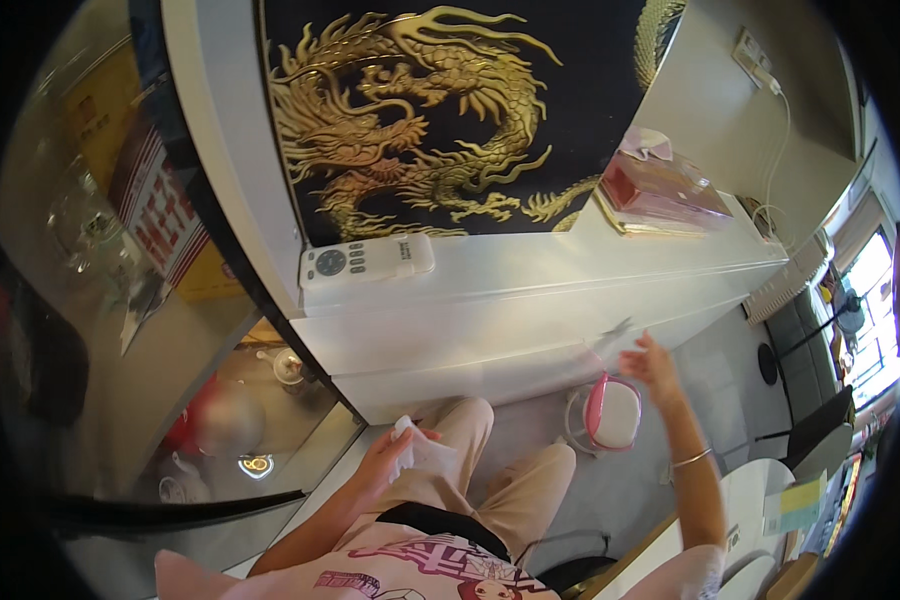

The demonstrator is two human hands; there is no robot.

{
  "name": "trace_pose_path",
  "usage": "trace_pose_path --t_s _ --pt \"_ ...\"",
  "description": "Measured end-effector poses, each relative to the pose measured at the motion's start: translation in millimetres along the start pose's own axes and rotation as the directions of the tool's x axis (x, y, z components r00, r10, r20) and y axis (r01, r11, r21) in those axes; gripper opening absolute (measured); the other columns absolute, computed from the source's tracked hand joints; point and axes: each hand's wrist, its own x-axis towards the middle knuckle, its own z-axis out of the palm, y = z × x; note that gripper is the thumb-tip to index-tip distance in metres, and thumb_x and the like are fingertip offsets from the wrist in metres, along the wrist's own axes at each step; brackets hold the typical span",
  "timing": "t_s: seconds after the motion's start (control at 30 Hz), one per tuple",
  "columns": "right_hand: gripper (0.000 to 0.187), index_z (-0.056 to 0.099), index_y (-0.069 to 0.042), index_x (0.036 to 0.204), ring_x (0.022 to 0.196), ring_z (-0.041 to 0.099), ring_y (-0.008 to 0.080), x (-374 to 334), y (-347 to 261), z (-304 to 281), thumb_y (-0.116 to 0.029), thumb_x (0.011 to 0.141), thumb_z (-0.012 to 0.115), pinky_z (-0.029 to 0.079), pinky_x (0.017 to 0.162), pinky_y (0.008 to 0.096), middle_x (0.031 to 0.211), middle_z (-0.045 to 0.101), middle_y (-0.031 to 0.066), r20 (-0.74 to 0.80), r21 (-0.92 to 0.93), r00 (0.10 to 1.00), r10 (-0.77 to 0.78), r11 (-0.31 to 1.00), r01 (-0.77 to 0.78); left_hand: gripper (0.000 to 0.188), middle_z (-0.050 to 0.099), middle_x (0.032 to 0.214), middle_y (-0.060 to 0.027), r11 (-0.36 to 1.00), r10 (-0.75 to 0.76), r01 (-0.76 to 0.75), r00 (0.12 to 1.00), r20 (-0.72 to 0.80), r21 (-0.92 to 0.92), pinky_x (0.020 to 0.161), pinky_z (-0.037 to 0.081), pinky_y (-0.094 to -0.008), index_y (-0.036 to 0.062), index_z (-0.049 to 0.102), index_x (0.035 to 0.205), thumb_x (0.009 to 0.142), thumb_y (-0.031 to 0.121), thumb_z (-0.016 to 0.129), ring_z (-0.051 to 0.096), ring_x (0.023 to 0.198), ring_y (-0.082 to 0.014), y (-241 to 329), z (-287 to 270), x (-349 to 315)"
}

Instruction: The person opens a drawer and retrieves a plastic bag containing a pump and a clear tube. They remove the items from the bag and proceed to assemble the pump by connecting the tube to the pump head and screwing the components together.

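Farthest left, beyond the left grip, a glass-fronted cabinet (345, 437) shows yellow boxes, a white teapot (180, 487) and a red-and-white ball (225, 415) behind its pane. Next comes the left hand (375, 468), low over the person's lap; its grip is closed around a crumpled white tissue (430, 457), whose loose end hangs out to the right of the fingers. Ahead of this grip, a white remote control (368, 260) lies on the near end of a long white cabinet (510, 270), just below a black panel with a golden dragon (420, 120). Farther right, just below the right grip, a pink-and-white seat (612, 412) stands on the floor. The right hand (653, 365) is raised beside the cabinet's front, blurred; I cannot tell whether its fingers hold anything or touch that surface. Beyond it, on the cabinet's far end, rests a pink box (665, 188).

As for progress, the tissue is already in hand but appears well apart from the cabinet; whether any surface has been dealt with, and how much remains, cannot be judged from this view.
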Motion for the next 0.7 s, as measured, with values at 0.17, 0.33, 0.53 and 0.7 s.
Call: trace_pose_path --t_s 0.17,0.33,0.53,0.7 --pt "0.079 0.022 0.006 0.120 0.099 0.046 0.0339 -2.7 13.9 89.1 -0.057 0.077 0.040 0.040 0.085 0.0401 0.112 0.039 0.0266 0.188 0.612 0.979 0.074 0.772 -0.175 0.035 0.055 0.100 -0.0076 0.997 0.076 -0.078 0.994 0.079 0.020 0.082 0.038 -0.0281 0.0004 0.050 0.100 0.089 0.030 0.034 0.051 0.092 -0.0154 28.4 20.9 -5.6" --pt "0.075 0.025 0.003 0.120 0.108 0.039 0.0298 11.2 10.8 112.5 -0.058 0.078 0.038 0.031 0.092 0.0452 0.119 0.037 0.0167 0.163 0.853 0.982 0.096 0.487 -0.189 0.036 0.055 0.099 -0.0107 0.978 0.192 -0.197 0.979 0.071 0.073 0.083 0.037 -0.0296 -0.0012 0.050 0.101 0.090 0.028 0.031 0.052 0.092 -0.0170 41.5 21.8 -27.5" --pt "0.066 0.032 -0.005 0.119 0.108 0.039 0.0267 8.7 9.5 116.9 -0.058 0.079 0.031 0.032 0.090 0.0448 0.120 0.037 0.0097 0.121 0.816 0.990 0.072 0.561 -0.140 0.036 0.055 0.099 -0.0147 0.955 0.292 -0.289 0.956 -0.037 0.066 0.084 0.037 -0.0302 -0.0034 0.048 0.100 0.090 0.027 0.030 0.052 0.091 -0.0203 53.0 16.6 -60.0" --pt "0.066 0.036 -0.007 0.118 0.106 0.039 0.0260 -12.5 21.8 100.9 -0.060 0.079 0.027 0.033 0.089 0.0448 0.117 0.038 0.0101 0.050 0.781 0.991 0.123 0.613 -0.115 0.032 0.055 0.095 -0.0169 0.898 0.440 -0.428 0.880 -0.180 0.106 0.081 0.038 -0.0315 -0.0029 0.048 0.094 0.088 0.026 0.035 0.053 0.087 -0.0213 66.0 7.1 -90.0"
